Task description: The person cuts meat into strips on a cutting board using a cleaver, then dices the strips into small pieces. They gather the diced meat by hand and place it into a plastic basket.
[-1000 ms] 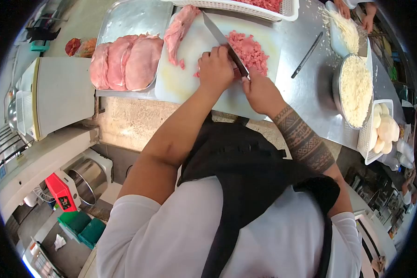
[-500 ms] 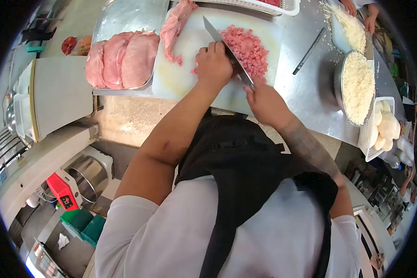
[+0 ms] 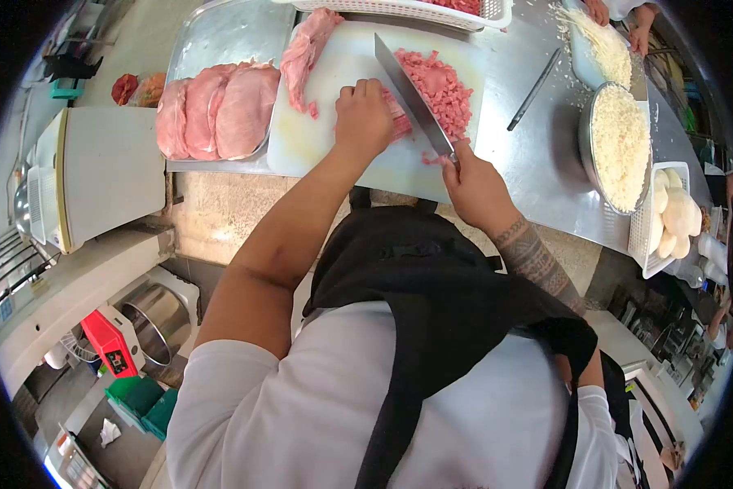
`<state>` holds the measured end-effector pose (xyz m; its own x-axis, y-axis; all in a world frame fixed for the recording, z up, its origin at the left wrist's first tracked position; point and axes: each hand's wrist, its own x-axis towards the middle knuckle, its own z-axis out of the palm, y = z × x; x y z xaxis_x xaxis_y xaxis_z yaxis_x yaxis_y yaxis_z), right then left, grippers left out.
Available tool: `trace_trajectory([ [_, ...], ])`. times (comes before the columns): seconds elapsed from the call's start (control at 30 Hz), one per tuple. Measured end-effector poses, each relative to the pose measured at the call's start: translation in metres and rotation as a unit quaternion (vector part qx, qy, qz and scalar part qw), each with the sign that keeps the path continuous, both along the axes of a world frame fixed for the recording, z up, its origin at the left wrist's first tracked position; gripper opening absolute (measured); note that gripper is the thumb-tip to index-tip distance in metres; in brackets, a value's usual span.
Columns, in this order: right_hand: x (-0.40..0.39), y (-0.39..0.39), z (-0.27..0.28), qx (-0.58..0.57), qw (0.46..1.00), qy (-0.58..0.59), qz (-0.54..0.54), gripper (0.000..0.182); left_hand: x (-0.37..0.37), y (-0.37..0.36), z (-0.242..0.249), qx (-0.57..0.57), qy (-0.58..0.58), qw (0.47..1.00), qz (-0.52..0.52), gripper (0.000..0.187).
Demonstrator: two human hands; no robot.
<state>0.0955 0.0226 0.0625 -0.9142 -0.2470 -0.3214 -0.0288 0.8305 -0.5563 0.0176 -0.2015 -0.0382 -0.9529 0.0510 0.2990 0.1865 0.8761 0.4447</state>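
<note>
My right hand (image 3: 476,186) is wrapped round the handle of a large kitchen knife (image 3: 415,98), its blade pointing up and left over the white cutting board (image 3: 301,147). My left hand (image 3: 364,118) is closed, its curled fingers on strips of raw meat (image 3: 399,121) just left of the blade. Right of the knife lies a heap of diced meat (image 3: 444,88). A long uncut piece of meat (image 3: 305,53) rests at the board's upper left. Several large slabs of meat (image 3: 215,114) sit on a metal tray (image 3: 228,33) to the left.
A white basket (image 3: 464,20) of red meat stands behind the board. On the steel table (image 3: 513,163) at right are a dark rod-like tool (image 3: 535,90), a bowl of shredded white food (image 3: 620,147) and a basket of pale rounded pieces (image 3: 672,216). Another person's hands (image 3: 639,28) touch white shreds (image 3: 607,49).
The knife has shifted right, away from my left hand, uncovering the meat strips. My left hand has moved slightly left and down. Small cut bits now lie near the knife's heel.
</note>
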Motion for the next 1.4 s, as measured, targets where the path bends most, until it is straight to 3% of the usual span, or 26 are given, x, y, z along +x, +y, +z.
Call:
trace_trajectory([
  [0.13, 0.025, 0.008, 0.040, -0.019, 0.999, 0.019, 0.020, 0.030, 0.000, 0.001, 0.000, -0.031, -0.010, 0.999, 0.001, 0.030],
  [0.23, 0.028, 0.011, 0.068, 0.007, 0.998, -0.052, 0.028, 0.031, 0.001, 0.002, 0.002, -0.033, -0.022, 0.999, 0.003, 0.032],
  [0.33, 0.007, 0.003, 0.057, -0.002, 0.997, -0.036, 0.072, 0.031, 0.000, 0.004, -0.004, -0.026, 0.012, 1.000, 0.012, 0.030],
  [0.43, -0.026, -0.023, -0.020, -0.018, 0.998, 0.015, 0.066, 0.033, -0.001, 0.005, -0.001, -0.034, -0.013, 0.999, 0.014, 0.027],
  [0.57, -0.041, -0.037, -0.025, -0.040, 0.998, 0.018, 0.039, 0.031, 0.003, 0.007, -0.006, -0.039, 0.013, 0.999, 0.030, 0.025],
  [0.93, 0.021, 0.008, 0.076, -0.006, 0.996, -0.075, 0.041, 0.031, 0.000, 0.005, -0.010, -0.012, 0.031, 0.999, 0.028, 0.026],
  [1.03, -0.002, -0.007, 0.028, -0.020, 0.996, -0.071, 0.050, 0.031, -0.001, 0.006, -0.006, -0.018, 0.005, 0.999, 0.032, 0.023],
  [1.1, -0.018, -0.028, -0.028, -0.037, 0.997, 0.038, 0.058, 0.031, -0.002, 0.007, -0.008, -0.020, 0.010, 0.999, 0.036, 0.022],
  [1.23, -0.043, -0.046, -0.026, -0.019, 0.999, -0.001, 0.037, 0.033, -0.001, 0.008, -0.002, -0.027, -0.004, 0.999, 0.045, 0.020],
  [1.33, -0.034, -0.031, -0.015, -0.040, 0.999, -0.014, 0.014, 0.033, 0.002, 0.007, 0.003, -0.038, 0.058, 0.996, 0.051, 0.019],
  [1.4, -0.018, -0.015, -0.009, -0.056, 0.998, -0.008, -0.002, 0.032, -0.001, -0.007, 0.007, 0.013, -0.025, 1.000, -0.004, 0.019],
])
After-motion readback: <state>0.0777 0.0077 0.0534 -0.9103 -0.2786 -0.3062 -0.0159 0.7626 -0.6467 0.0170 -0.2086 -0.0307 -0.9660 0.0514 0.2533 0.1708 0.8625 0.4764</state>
